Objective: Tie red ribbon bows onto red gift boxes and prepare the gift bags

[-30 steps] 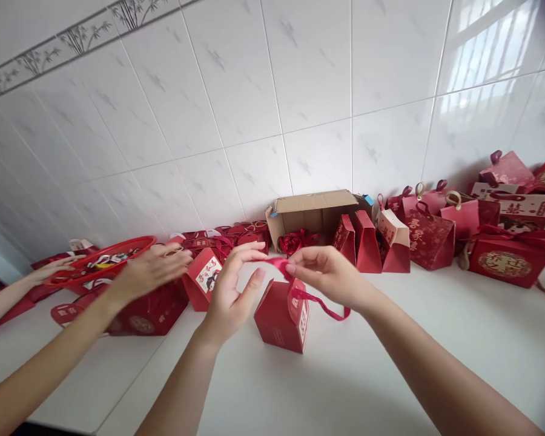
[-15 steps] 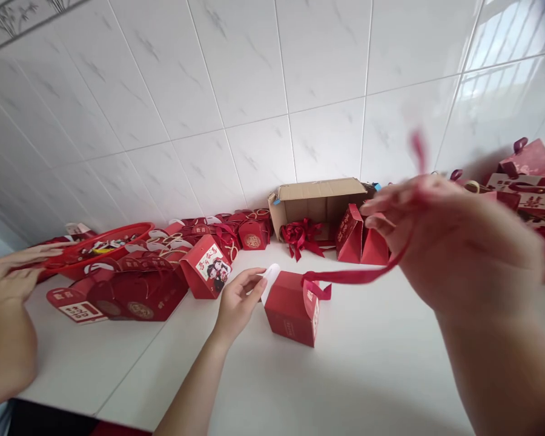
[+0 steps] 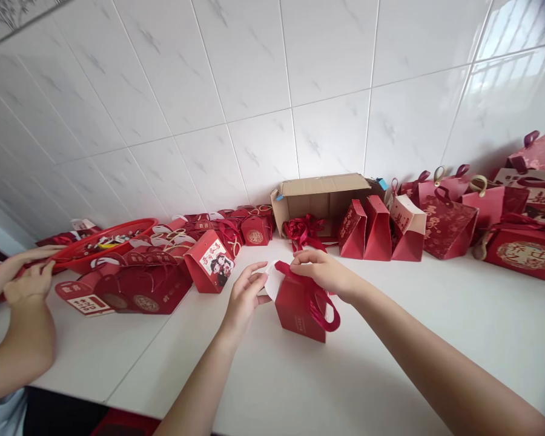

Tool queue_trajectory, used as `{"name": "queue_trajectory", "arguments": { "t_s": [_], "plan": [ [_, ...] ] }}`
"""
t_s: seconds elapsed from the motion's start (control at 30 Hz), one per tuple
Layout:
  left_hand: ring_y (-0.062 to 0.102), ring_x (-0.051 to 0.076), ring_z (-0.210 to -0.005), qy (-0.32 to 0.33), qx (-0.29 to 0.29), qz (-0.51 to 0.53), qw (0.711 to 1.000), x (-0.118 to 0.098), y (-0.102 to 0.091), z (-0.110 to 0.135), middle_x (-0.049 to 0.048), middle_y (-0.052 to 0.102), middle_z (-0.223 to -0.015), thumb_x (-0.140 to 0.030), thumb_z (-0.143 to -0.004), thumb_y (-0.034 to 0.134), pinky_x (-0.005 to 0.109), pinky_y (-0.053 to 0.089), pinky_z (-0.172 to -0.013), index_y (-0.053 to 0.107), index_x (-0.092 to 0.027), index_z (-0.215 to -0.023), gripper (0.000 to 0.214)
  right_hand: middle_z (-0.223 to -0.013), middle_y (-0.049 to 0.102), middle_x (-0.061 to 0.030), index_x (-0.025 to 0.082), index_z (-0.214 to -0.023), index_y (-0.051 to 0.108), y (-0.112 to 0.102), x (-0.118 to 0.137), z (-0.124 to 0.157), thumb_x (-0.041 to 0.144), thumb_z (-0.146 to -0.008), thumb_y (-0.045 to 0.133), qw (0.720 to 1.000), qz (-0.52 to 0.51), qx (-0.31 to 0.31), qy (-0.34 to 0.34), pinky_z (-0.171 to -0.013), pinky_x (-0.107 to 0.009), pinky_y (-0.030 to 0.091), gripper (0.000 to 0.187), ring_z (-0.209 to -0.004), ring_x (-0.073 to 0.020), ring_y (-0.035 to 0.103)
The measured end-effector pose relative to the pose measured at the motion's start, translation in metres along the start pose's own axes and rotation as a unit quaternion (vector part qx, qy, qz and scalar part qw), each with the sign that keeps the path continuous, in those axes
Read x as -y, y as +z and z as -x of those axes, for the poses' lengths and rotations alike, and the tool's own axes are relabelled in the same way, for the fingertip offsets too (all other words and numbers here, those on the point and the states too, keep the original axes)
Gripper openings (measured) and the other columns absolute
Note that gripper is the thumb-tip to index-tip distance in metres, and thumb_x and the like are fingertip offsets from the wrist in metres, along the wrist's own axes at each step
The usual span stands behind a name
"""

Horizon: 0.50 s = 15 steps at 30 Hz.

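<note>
A small red gift box point(image 3: 298, 310) stands on the white counter point(image 3: 390, 363) in front of me, its white inner flap point(image 3: 272, 280) turned up on the left. My left hand point(image 3: 244, 300) pinches that flap with curled fingers. My right hand point(image 3: 326, 274) is closed on the red ribbon point(image 3: 320, 307) at the box's top; the ribbon loops down the box's right side.
Another person's hands point(image 3: 27, 278) work at the far left by a red tray point(image 3: 104, 243). Several red gift boxes point(image 3: 154, 284) lie left. An open cardboard box point(image 3: 322, 200) with red ribbons stands at the tiled wall. More red bags point(image 3: 440, 224) line the right.
My right hand pulled the ribbon far up to the right, then came back down to the box top. The other person's arms withdrew to the far left.
</note>
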<state>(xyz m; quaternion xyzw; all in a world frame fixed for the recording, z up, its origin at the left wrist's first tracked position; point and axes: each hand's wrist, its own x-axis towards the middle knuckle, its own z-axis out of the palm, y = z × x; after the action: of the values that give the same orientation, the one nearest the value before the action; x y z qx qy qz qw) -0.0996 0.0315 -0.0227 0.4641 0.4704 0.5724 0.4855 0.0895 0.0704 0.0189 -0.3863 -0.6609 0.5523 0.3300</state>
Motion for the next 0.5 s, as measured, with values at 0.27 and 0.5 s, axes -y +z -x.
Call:
{"name": "queue_trajectory", "arguments": {
  "t_s": [0.27,0.5],
  "plan": [
    [0.063,0.021,-0.088,-0.01,-0.001,0.021,1.0,0.0007,0.0006,-0.0009,0.0062,0.064,-0.099,-0.036,-0.075,0.066,0.03,0.052,-0.069,0.055,-0.019,-0.11,0.041,-0.093,0.058,-0.0056,0.014,-0.062,0.059,0.002,0.0011,-0.0009,0.026,-0.075,0.054,0.999,0.05,-0.007,-0.007,-0.061,-0.023,0.037,0.018,-0.079,-0.0155,0.053],
    [0.061,0.019,-0.084,0.005,0.016,0.008,1.0,0.0024,-0.0002,-0.0002,0.0028,0.061,-0.09,-0.035,-0.078,0.064,0.03,0.053,-0.07,0.054,-0.02,-0.11,0.038,-0.066,0.053,-0.001,0.017,-0.053,0.044,0.0063,-0.0046,-0.0059,0.022,-0.072,0.05,0.993,0.113,-0.046,0.005,-0.051,-0.024,0.03,0.021,-0.057,-0.011,0.045]
  ]
}}
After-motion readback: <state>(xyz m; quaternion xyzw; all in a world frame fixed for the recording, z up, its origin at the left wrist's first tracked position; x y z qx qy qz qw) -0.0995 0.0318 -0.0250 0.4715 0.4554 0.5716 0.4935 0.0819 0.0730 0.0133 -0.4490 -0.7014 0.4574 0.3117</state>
